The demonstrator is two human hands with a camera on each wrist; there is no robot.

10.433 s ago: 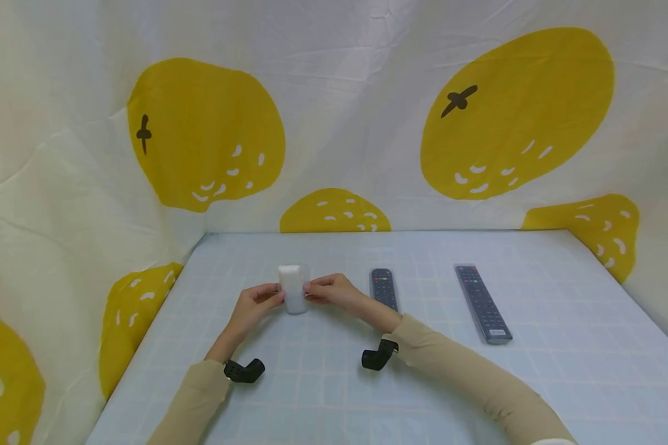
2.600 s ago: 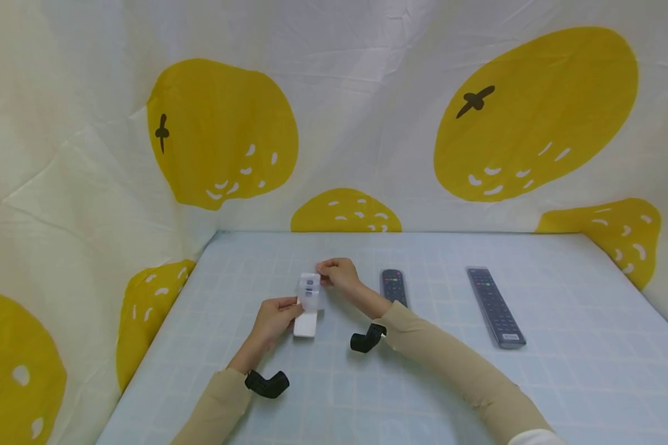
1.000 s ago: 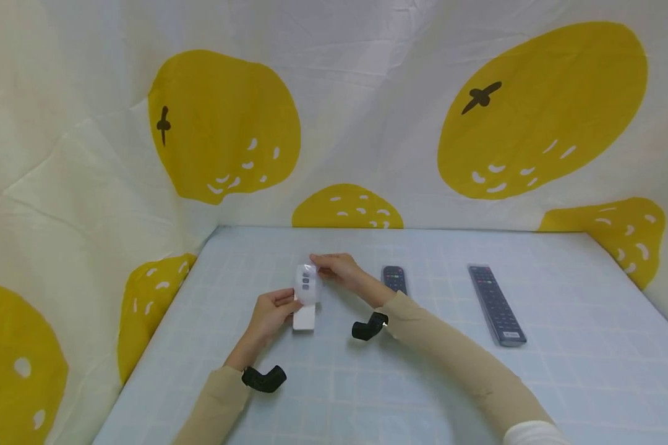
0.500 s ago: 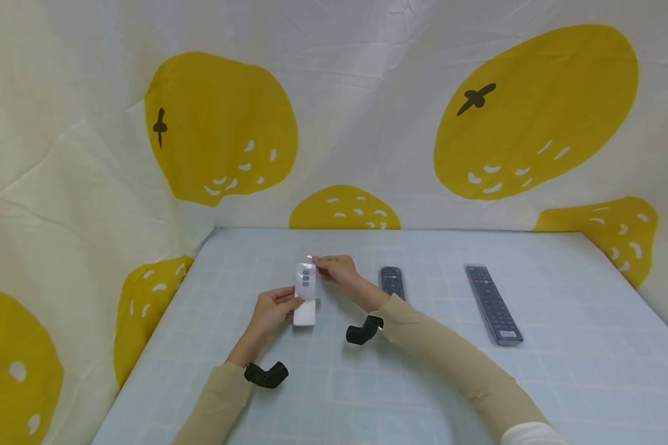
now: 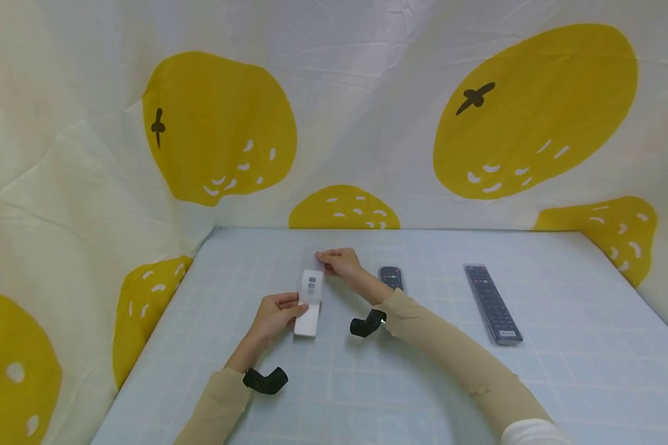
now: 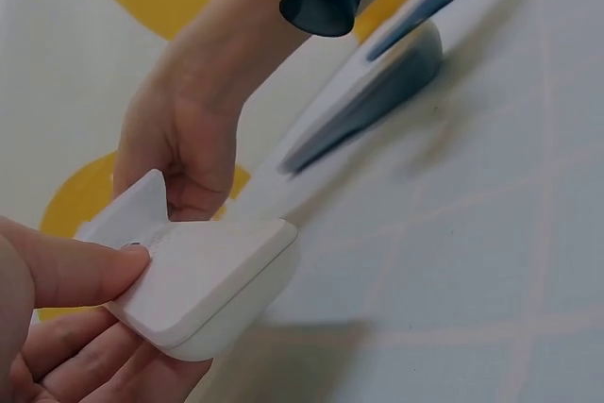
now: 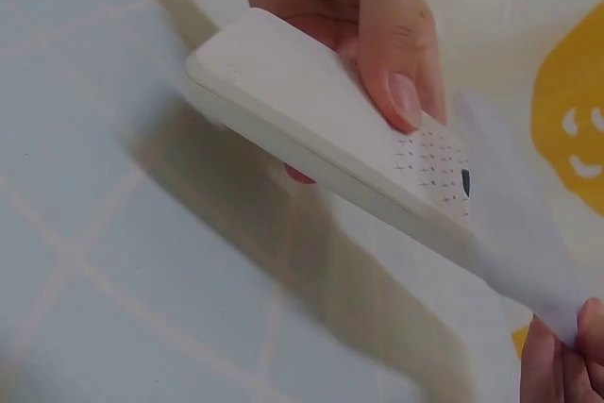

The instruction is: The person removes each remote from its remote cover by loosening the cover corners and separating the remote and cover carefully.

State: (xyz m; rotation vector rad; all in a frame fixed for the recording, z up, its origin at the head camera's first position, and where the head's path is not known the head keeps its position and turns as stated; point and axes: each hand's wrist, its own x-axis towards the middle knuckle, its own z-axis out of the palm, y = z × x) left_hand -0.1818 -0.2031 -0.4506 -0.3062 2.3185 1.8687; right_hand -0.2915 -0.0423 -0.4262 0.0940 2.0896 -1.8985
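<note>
In the head view a white remote control [image 5: 307, 321] is held just above the table at left of centre. My left hand [image 5: 273, 316] grips its left edge, thumb on top and fingers beneath. Over the far half lies a thin translucent sleeve [image 5: 313, 259], reaching past the remote's far end; dark buttons show through it. My right hand [image 5: 342, 266] pinches the sleeve's far right corner. From the right wrist, the bare near part of the remote [image 7: 283, 92] shows small printed marks, and the sleeve [image 7: 517, 219] slants from its far end to my right fingertips [image 7: 591, 327].
A black remote [image 5: 391, 278] lies right of my right hand, partly hidden by the forearm. Farther right is a longer dark remote [image 5: 492, 306]. Pale checked cloth covers the table [image 5: 412, 383]; a fruit-print curtain [image 5: 362, 123] hangs behind.
Earlier the white remote was upright with the sleeve around it. In the last half second it has come nearer, while my right hand rose slightly; the sleeve now extends farther beyond the remote's far end.
</note>
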